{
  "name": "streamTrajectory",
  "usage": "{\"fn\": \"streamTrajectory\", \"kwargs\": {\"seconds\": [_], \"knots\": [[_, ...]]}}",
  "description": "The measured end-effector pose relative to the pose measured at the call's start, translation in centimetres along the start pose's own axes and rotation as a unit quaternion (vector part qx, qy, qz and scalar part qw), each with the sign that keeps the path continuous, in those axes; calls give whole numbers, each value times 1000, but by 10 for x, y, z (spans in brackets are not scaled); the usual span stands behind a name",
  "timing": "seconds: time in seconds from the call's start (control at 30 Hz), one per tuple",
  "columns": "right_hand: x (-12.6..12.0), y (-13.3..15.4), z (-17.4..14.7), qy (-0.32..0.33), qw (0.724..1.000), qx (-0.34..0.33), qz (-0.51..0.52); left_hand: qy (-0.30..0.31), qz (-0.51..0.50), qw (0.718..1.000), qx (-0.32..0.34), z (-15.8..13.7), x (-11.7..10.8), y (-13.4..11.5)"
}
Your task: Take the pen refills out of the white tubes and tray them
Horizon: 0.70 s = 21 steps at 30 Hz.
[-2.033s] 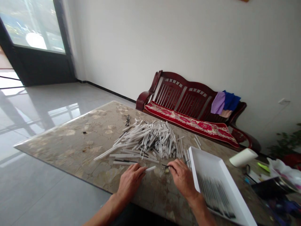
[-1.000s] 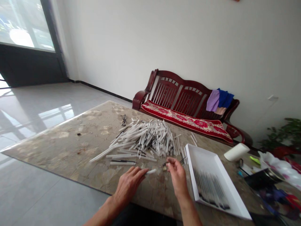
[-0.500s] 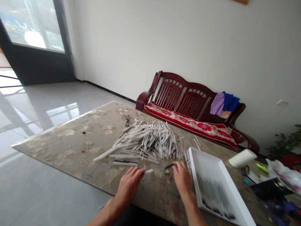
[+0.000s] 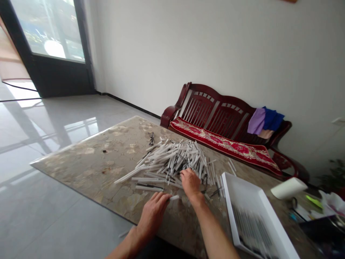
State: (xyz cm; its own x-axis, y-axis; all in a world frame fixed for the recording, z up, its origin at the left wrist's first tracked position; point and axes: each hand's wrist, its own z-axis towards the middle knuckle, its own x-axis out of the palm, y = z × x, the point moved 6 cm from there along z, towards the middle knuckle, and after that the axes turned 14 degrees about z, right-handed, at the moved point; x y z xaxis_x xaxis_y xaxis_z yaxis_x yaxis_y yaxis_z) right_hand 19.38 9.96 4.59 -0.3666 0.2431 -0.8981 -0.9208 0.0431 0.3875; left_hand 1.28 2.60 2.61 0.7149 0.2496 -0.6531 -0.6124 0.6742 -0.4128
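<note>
My left hand (image 4: 154, 211) is closed around a whitish slim tube (image 4: 174, 198), whose end sticks out past the fingers to the right. My right hand (image 4: 191, 184) reaches to the near side of a heap of slim white and black tubes (image 4: 172, 156), which look like pen parts. Its fingers are bent together against the heap, and whatever lies between them is hidden. Several loose tubes (image 4: 148, 187) lie in front of the heap. To the right, a white open box (image 4: 229, 212) holds a row of slender sticks (image 4: 252, 226) with dark ends.
Everything lies on a patterned tabletop (image 4: 88, 169). Dark-framed glasses (image 4: 151, 138) are behind the heap. A white roll (image 4: 288, 188) and assorted clutter lie right of the box. A red wooden bench (image 4: 215, 115) stands behind the table.
My right hand has left a dark stick near the box and moved left and forward to the heap. My left hand still holds its tube. The view has shifted slightly.
</note>
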Motion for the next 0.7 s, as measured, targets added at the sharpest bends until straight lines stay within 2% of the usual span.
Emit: {"fn": "streamTrajectory", "kwargs": {"seconds": [0.23,0.43,0.53,0.7], "knots": [[12,10,13,41,999,-9,13,23,7,1000,-10,-1,4,3],[10,4,12,14,992,14,123,23,15,999,-16,0,5,3],[1,-6,4,-22,976,40,214,23,15,999,-18,1,3,2],[-11,-16,-32,-41,922,90,375,19,20,999,-24,2,2,1]]}}
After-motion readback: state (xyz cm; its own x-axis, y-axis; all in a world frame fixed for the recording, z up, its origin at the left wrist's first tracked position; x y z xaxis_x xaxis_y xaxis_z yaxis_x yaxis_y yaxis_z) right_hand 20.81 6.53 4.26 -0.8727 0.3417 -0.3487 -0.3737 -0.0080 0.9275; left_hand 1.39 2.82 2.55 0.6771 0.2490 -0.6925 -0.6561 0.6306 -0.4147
